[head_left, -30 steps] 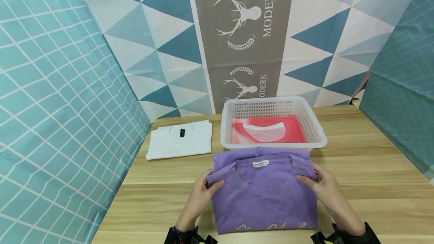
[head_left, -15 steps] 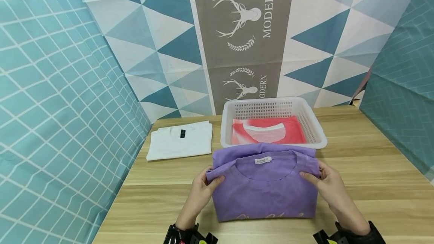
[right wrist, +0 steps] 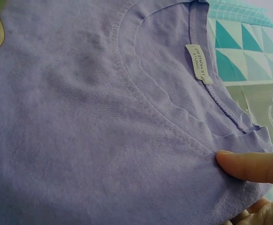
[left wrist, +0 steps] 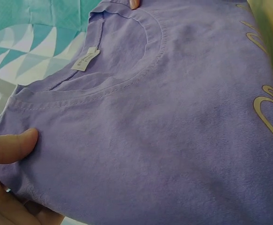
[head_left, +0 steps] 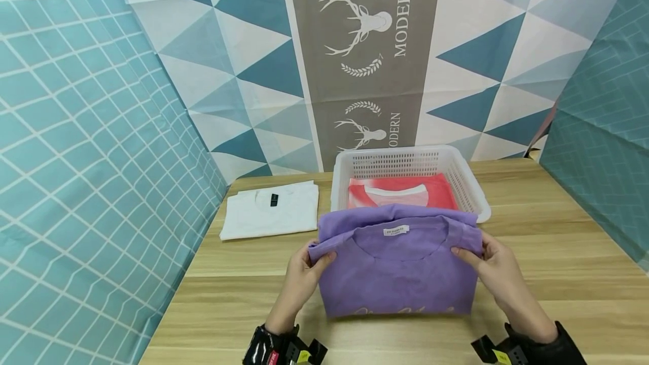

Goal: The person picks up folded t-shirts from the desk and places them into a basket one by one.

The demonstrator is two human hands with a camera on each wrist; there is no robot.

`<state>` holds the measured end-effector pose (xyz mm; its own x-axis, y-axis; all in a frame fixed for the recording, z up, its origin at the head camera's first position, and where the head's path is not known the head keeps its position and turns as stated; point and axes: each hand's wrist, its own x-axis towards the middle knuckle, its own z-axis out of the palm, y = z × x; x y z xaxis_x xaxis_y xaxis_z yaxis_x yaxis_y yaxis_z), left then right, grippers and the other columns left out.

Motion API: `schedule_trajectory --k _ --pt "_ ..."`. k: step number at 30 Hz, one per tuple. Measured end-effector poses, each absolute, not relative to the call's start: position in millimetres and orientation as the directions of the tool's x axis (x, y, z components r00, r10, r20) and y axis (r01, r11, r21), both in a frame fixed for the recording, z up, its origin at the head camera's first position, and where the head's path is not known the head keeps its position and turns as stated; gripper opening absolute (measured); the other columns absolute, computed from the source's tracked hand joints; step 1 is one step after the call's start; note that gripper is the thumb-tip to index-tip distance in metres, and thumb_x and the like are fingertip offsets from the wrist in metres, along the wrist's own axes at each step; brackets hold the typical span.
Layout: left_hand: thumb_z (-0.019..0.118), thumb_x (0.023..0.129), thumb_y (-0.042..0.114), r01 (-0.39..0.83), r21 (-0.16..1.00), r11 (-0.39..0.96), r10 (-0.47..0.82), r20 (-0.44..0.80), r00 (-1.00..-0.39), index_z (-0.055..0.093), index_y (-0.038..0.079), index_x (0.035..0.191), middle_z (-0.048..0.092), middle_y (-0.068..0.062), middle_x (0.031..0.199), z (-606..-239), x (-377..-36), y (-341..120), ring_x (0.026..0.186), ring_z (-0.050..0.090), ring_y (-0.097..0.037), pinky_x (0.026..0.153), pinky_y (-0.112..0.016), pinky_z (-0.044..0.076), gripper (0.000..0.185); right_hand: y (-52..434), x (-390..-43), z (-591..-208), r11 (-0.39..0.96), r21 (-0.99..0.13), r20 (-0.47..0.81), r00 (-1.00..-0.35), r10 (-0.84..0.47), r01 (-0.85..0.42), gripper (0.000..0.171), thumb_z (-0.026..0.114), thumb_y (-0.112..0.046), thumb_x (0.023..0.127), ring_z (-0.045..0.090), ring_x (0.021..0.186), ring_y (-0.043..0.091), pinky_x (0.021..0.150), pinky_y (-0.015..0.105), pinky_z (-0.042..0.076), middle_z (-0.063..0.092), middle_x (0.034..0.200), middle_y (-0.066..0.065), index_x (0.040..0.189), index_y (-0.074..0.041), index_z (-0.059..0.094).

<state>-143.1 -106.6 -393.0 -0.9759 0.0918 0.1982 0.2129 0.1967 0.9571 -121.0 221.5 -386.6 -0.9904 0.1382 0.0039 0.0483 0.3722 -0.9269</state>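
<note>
A folded purple t-shirt (head_left: 398, 275) with pale lettering near its front edge is lifted off the wooden table (head_left: 558, 275). My left hand (head_left: 303, 269) pinches its left shoulder, thumb (left wrist: 12, 145) on top. My right hand (head_left: 494, 268) pinches the right shoulder, thumb (right wrist: 248, 166) on top. The collar and its white label (head_left: 396, 231) face up; the same label (right wrist: 198, 63) shows in the right wrist view. The shirt's far edge overlaps the front rim of a white plastic basket (head_left: 469, 182), which holds a folded red and white garment (head_left: 400, 193).
A folded white t-shirt (head_left: 271, 216) lies on the table left of the basket. Patterned cloth walls close in the table at the back and on both sides. Bare table surface lies to the right of the basket.
Both hands have carried the purple shirt up and away from me, toward the basket. Its far edge now covers the basket's front rim, and its near edge has left the table's front.
</note>
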Motion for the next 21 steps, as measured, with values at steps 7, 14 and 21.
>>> schedule_trajectory --k 7,14,21 --pt "0.066 0.087 0.002 0.235 0.945 0.227 0.11 0.215 -0.97 0.062 -0.004 0.104 0.064 -0.023 0.098 -383.9 -148.9 -105.9 0.08 0.055 0.0 0.074 -0.018 0.047 0.019 222.7 -126.1 -378.8 0.419 -0.908 0.064 -0.985 0.159 0.009 0.05 0.067 -0.017 0.09 0.051 0.086 -0.019 0.074 0.006 0.045 0.052 0.088 -0.038 0.132 0.006 0.05" --pt "0.066 0.087 0.003 0.273 0.932 0.236 0.126 0.25 -0.96 0.061 -0.003 0.099 0.059 -0.016 0.089 -375.6 -153.7 -106.7 0.074 0.05 -0.002 0.068 -0.018 0.044 0.014 224.1 -131.2 -372.5 0.429 -0.902 0.108 -0.983 0.151 -0.033 0.049 0.066 -0.018 0.091 0.051 0.087 -0.02 0.073 0.005 0.045 0.05 0.09 -0.041 0.132 0.005 0.05" --pt "0.065 0.088 0.002 0.326 0.916 0.235 0.123 0.305 -0.944 0.061 -0.004 0.097 0.053 -0.008 0.082 -365.7 -161.1 -106.0 0.07 0.045 -0.003 0.064 -0.018 0.04 0.012 226.1 -137.6 -360.0 0.441 -0.892 0.177 -0.975 0.137 -0.1 0.046 0.064 -0.016 0.092 0.054 0.085 -0.017 0.071 0.007 0.047 0.05 0.092 -0.041 0.13 0.006 0.05"
